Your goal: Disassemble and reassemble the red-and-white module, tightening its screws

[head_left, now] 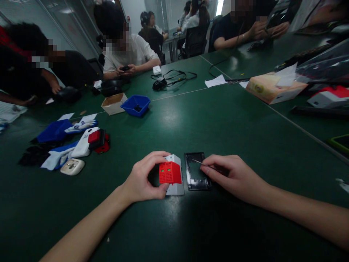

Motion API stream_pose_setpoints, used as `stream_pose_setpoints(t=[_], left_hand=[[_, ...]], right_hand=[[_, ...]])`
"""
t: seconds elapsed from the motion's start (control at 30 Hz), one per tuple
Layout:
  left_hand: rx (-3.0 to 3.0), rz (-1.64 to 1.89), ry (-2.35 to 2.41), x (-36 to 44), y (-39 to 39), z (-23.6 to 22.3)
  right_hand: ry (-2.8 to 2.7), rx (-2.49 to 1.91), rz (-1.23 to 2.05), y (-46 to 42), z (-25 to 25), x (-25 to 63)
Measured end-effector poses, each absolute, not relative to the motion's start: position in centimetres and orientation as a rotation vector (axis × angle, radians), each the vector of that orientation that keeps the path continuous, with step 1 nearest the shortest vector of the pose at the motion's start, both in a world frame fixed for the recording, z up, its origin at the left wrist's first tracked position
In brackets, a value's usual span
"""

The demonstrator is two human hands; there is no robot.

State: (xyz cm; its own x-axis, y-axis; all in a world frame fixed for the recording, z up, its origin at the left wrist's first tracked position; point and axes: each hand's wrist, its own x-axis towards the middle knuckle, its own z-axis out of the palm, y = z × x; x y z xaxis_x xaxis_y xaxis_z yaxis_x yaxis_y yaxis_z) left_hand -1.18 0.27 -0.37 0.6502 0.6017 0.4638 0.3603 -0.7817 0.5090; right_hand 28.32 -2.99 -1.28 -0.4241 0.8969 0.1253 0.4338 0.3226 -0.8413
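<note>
At a dark green, smooth-topped table (231,120), a person's left hand (144,178) grips one boxy block (171,173), thumb and fingers at its left side and hiding part of it. Its red front, with two small green windows, sits against a grey housing with slanted faces. Just right of it lies one flat, glossy black frame (200,185), rectangular with a cut-out middle. The right hand (231,174) pinches one thin metal tool (198,162) over the frame's right side, the fingers covering its rear part.

Farther left lie a rounded, off-white plug (72,166), crumpled blue-and-white fabric gloves (61,154) and a white case (84,142) against a red-and-black piece (99,140). Behind them rests one of two blue bins (56,131); the other bin (136,105), sloped-sided and holding small black bits, stands beside one open cardboard box (113,103).

Beyond, thin black cables (177,78) loop near one small white adapter (156,70). On the far right sits one printed tissue box (272,89), a white sheet rising from its top. At the far edge, a person in a white shirt (136,47) holds a small dark object in both hands.
</note>
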Motion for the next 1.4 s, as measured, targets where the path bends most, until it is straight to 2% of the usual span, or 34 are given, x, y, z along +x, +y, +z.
stream_pose_setpoints(t=[0.5, 0.7, 0.77, 1.1, 1.4], left_hand=[[2.354, 0.754, 0.803, -0.3, -0.4, -0.1], [2.357, 0.726, 0.813, -0.6, -0.4, -0.3], [2.357, 0.727, 0.824, -0.5, -0.4, -0.2], [2.309, 0.664, 0.815, -0.7, -0.2, -0.7], [2.416, 0.452, 0.973, 0.1, -0.6, -0.1]], right_hand=[[-1.888, -1.221, 1.023, -1.9, -0.9, 29.0], [-1.986, -1.305, 0.568, 0.4, -1.4, 30.3], [-2.034, -1.271, 0.526, 0.3, -1.7, 30.2], [-2.201, -1.305, 0.475, -1.0, -2.4, 29.5], [-2.199, -1.333, 0.609, -1.0, -1.7, 29.6]])
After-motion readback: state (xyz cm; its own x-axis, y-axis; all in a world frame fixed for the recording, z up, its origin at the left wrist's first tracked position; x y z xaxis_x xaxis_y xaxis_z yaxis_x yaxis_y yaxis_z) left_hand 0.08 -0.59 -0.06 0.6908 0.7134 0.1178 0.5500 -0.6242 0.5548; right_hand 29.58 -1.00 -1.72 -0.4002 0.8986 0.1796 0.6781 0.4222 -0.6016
